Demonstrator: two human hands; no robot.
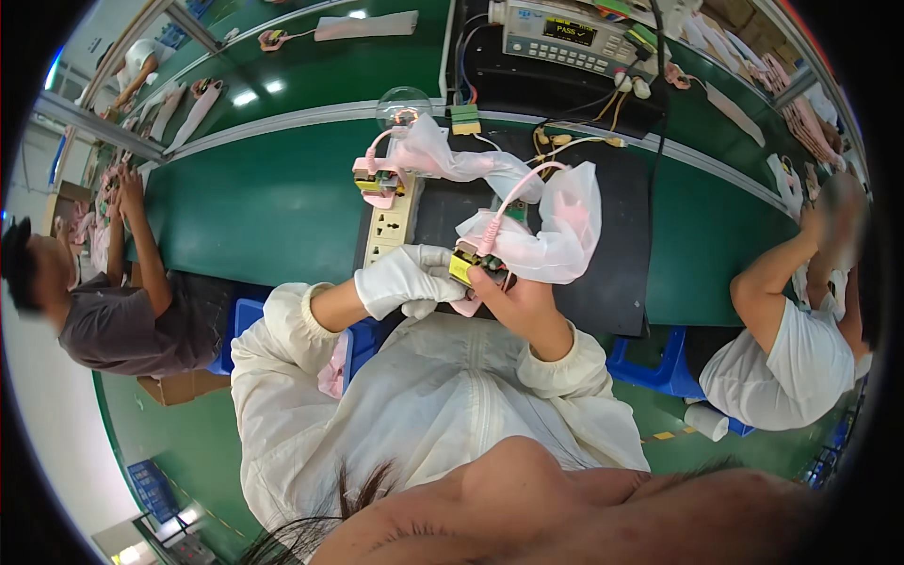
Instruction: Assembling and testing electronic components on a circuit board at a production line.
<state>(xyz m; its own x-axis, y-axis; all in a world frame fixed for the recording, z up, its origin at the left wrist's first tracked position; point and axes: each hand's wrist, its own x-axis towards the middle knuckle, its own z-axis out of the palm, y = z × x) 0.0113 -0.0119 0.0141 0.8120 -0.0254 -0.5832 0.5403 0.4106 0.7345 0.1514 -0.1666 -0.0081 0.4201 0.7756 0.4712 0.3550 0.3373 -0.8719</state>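
Observation:
My left hand (403, 280), in a white glove, is closed with its fingertips on an uncased charger circuit board (465, 265) that has a yellow block and a pink base. My bare right hand (524, 309) grips the same board from the other side, thumb on top. A pink cable (495, 224) runs from the board into a clear plastic sleeve (568, 231) beside my right hand. Farther off, a second circuit board (377, 181) with a pink base sits at the cream power strip (384, 229). Its pink cable leads into another plastic sleeve (452, 160).
A glowing bulb (405, 110) stands behind the strip. Beyond it, a bench test meter (576, 42) rests on a black shelf, with loose wires (565, 141) in front. A black mat (617, 226) covers part of the green bench. One person (132, 301) works at left, another (782, 330) at right.

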